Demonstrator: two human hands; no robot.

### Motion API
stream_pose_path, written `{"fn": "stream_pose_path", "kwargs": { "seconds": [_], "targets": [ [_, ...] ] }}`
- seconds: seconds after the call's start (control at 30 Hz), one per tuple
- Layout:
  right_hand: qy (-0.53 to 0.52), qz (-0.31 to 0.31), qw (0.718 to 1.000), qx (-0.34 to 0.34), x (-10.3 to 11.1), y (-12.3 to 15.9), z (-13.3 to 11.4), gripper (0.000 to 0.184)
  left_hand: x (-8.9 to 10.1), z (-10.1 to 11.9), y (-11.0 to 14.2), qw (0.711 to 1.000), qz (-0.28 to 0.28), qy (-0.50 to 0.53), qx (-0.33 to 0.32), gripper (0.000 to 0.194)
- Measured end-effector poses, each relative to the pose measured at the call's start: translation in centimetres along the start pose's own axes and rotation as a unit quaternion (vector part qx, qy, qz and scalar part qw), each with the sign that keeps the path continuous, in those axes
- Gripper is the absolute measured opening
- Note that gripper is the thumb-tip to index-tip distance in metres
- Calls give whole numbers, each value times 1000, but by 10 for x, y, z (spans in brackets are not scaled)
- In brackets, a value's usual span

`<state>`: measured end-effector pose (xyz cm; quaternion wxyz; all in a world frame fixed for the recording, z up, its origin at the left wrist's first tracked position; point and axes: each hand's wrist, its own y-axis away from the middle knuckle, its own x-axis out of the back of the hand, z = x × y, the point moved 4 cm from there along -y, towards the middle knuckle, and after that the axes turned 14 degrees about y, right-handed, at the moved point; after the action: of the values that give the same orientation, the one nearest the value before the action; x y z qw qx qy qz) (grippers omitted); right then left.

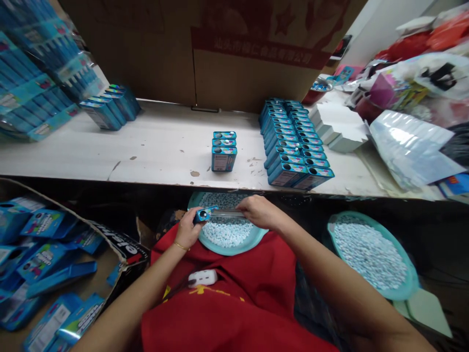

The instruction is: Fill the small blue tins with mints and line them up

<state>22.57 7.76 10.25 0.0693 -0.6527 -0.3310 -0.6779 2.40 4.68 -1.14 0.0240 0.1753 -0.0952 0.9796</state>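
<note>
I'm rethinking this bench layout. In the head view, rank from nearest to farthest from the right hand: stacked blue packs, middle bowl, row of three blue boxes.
From the right hand:
1. Middle bowl, just below it
2. Row of three blue boxes, ahead on the white bench, slightly left
3. Stacked blue packs, at the far left

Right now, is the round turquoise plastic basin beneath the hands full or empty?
The basin is not empty: many small pale-blue pellets lie inside. Whether it is full, I cannot tell.
</note>
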Motion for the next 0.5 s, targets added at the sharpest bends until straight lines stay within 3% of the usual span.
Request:
{"fn": "stream_pose_path", "kwargs": {
  "seconds": [0.13,0.27,0.4,0.5],
  "targets": [
    [-119,27,992,-28,-33,10,28,34,16,5,10,1000,23,13,4,32],
    [-307,82,944,-90,-106,-20,29,30,30,32,10,999,30,38,-6,33],
    [-413,199,874,-161,-171,-54,11,15,33,65,-19,996,30,78,-39,36],
    [-429,222,856,-184,-197,-63,2,13,24,77,-58,992,38,99,-68,37]
  ]
}}
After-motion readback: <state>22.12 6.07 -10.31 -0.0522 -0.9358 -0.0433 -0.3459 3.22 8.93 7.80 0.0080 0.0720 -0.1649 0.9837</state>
